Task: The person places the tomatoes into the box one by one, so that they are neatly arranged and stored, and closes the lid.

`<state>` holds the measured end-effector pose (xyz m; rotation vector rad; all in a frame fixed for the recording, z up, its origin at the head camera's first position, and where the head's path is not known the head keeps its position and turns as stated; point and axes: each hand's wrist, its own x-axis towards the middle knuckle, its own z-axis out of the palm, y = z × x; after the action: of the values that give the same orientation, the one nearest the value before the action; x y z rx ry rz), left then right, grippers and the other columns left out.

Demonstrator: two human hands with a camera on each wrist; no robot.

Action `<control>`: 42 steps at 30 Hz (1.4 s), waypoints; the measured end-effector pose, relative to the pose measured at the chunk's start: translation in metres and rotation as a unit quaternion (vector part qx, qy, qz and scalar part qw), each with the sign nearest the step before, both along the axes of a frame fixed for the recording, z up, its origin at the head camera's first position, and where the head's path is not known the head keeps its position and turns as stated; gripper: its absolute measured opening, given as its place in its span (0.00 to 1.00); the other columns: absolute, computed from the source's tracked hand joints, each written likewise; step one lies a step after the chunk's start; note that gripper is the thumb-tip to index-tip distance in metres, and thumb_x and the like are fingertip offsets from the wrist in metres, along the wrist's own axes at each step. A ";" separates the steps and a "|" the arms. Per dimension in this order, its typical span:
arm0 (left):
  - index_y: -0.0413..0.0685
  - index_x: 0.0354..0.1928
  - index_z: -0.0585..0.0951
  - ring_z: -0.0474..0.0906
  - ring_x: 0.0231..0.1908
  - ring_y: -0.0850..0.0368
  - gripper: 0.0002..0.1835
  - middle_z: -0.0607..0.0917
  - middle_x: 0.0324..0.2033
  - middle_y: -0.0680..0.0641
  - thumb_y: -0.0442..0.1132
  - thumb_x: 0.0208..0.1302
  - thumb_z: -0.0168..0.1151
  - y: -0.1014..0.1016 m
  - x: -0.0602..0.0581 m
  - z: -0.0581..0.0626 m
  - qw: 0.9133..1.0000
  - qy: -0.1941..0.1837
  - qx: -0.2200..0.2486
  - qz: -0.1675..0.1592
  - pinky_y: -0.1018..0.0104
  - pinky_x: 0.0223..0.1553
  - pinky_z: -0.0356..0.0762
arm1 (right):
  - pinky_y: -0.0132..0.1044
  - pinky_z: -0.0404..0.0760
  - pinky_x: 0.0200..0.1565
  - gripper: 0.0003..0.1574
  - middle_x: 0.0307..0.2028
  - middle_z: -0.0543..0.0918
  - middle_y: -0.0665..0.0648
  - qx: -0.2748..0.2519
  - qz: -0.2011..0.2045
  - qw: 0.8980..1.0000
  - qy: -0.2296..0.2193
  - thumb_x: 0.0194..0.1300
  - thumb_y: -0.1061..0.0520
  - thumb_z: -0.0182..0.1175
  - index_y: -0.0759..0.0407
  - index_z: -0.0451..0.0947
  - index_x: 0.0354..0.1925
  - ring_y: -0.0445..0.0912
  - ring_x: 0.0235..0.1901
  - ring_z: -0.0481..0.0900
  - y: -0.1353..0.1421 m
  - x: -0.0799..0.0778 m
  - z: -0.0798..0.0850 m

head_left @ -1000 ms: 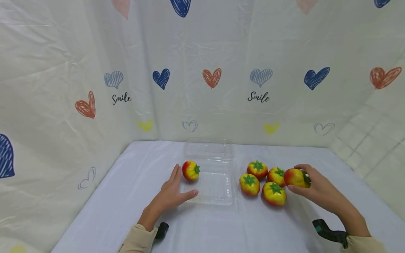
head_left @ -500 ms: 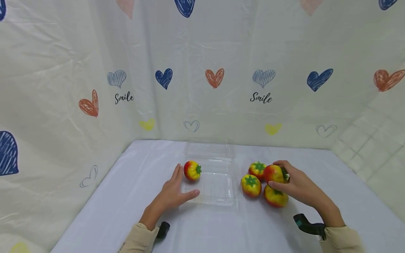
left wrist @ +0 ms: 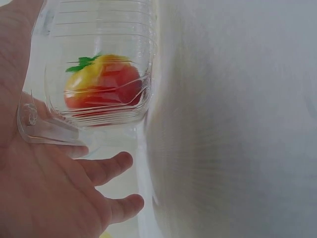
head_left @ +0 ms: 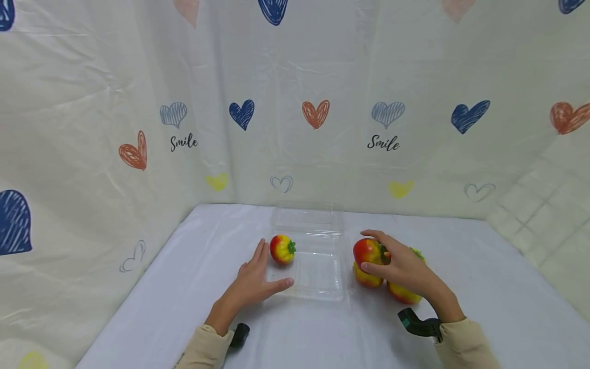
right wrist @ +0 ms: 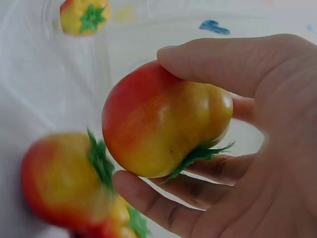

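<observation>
My right hand (head_left: 407, 270) pinches a red-and-yellow tomato-like fruit (right wrist: 163, 119) with a green leafy cap between thumb and fingers. In the head view the held fruit overlaps another such fruit (head_left: 367, 278) on the table. To the left lies a clear plastic clamshell box (head_left: 318, 279), its lid folded back and one fruit (head_left: 282, 249) at its left side. My left hand (head_left: 252, 282) is spread beside the box, fingers along its left side and thumb across the front corner. Through the clear wall, the left wrist view shows the boxed fruit (left wrist: 104, 82).
More of these fruits, among them a nearer one (head_left: 404, 293), are partly hidden behind my right hand. A white cloth (head_left: 299, 338) covers the table. Behind it hangs a pale curtain (head_left: 341, 169) printed with hearts.
My right hand has carried the held fruit leftward over the other fruits toward the box. My left hand has stayed at the box's left side.
</observation>
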<state>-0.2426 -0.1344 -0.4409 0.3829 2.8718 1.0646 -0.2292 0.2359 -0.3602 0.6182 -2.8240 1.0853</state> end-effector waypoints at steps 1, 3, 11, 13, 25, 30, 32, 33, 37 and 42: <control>0.37 0.86 0.46 0.52 0.82 0.38 0.69 0.41 0.86 0.40 0.76 0.60 0.66 0.000 0.000 0.000 1.000 0.000 0.000 0.000 0.28 0.77 0.44 | 0.62 0.85 0.55 0.44 0.67 0.77 0.64 -0.003 0.008 1.000 0.005 0.70 0.44 0.73 0.53 0.69 0.76 0.59 0.59 0.78 -0.003 0.000 0.000; 0.37 0.86 0.46 0.51 0.82 0.38 0.69 0.41 0.86 0.41 0.75 0.61 0.67 0.001 0.000 0.000 1.000 0.000 0.001 0.000 0.28 0.77 0.44 | 0.62 0.84 0.56 0.40 0.68 0.77 0.63 -0.008 0.025 1.000 0.014 0.71 0.44 0.72 0.51 0.72 0.75 0.59 0.61 0.77 -0.010 -0.002 -0.001; 0.39 0.86 0.46 0.52 0.82 0.38 0.68 0.42 0.86 0.41 0.74 0.60 0.68 0.004 -0.002 0.001 1.000 -0.007 -0.002 0.005 0.29 0.78 0.43 | 0.59 0.83 0.57 0.37 0.68 0.77 0.60 -0.014 0.054 0.998 0.007 0.69 0.45 0.73 0.45 0.77 0.73 0.59 0.62 0.76 -0.041 -0.011 -0.007; 0.40 0.86 0.47 0.52 0.82 0.38 0.68 0.42 0.86 0.42 0.74 0.60 0.69 0.005 -0.002 0.002 1.000 -0.009 0.001 0.006 0.29 0.78 0.43 | 0.57 0.84 0.56 0.37 0.68 0.77 0.59 -0.020 0.056 0.998 0.005 0.69 0.45 0.73 0.45 0.77 0.73 0.58 0.61 0.77 -0.050 -0.013 -0.008; 0.41 0.86 0.47 0.51 0.82 0.38 0.69 0.44 0.86 0.42 0.74 0.59 0.69 0.008 -0.001 0.003 1.000 -0.015 -0.003 0.009 0.28 0.77 0.42 | 0.51 0.86 0.56 0.34 0.71 0.75 0.60 -0.092 0.098 0.990 -0.035 0.74 0.51 0.68 0.52 0.74 0.74 0.58 0.63 0.77 -0.101 -0.020 -0.014; 0.41 0.86 0.48 0.52 0.82 0.38 0.70 0.44 0.86 0.43 0.76 0.57 0.69 0.008 -0.001 0.002 1.000 -0.008 -0.007 0.010 0.28 0.77 0.43 | 0.49 0.87 0.55 0.38 0.71 0.76 0.60 -0.100 0.096 0.990 -0.036 0.72 0.49 0.69 0.56 0.72 0.75 0.57 0.62 0.78 -0.118 -0.022 -0.015; 0.41 0.86 0.48 0.53 0.81 0.38 0.70 0.44 0.86 0.43 0.77 0.57 0.69 0.008 -0.001 0.002 1.000 -0.003 -0.010 0.011 0.28 0.77 0.44 | 0.49 0.88 0.54 0.39 0.69 0.77 0.60 -0.105 0.092 0.989 -0.043 0.71 0.49 0.70 0.57 0.72 0.75 0.57 0.62 0.79 -0.125 -0.023 -0.015; 0.41 0.86 0.48 0.53 0.81 0.38 0.70 0.44 0.86 0.43 0.77 0.57 0.68 0.008 -0.001 0.002 1.000 -0.001 -0.011 0.011 0.28 0.77 0.45 | 0.49 0.88 0.54 0.40 0.69 0.77 0.60 -0.106 0.091 0.989 -0.046 0.71 0.49 0.71 0.57 0.72 0.74 0.57 0.61 0.79 -0.127 -0.023 -0.015; 0.40 0.86 0.49 0.53 0.81 0.38 0.70 0.46 0.86 0.42 0.78 0.56 0.67 0.006 -0.001 0.001 1.000 0.002 -0.014 0.017 0.27 0.76 0.46 | 0.49 0.87 0.55 0.40 0.67 0.79 0.59 -0.104 0.094 0.989 -0.055 0.70 0.49 0.71 0.59 0.71 0.73 0.56 0.61 0.79 -0.138 -0.024 -0.017; 0.40 0.86 0.49 0.53 0.81 0.39 0.71 0.46 0.86 0.43 0.79 0.56 0.67 0.001 -0.001 -0.001 1.000 0.009 -0.015 0.020 0.26 0.76 0.47 | 0.51 0.86 0.58 0.38 0.65 0.80 0.57 -0.101 0.089 0.989 -0.054 0.70 0.50 0.72 0.60 0.73 0.71 0.54 0.60 0.79 -0.150 -0.026 -0.021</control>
<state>-0.2437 -0.1338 -0.4417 0.3367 2.9187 1.0270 -0.2547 0.0864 -0.3807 0.8280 -2.7379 1.4562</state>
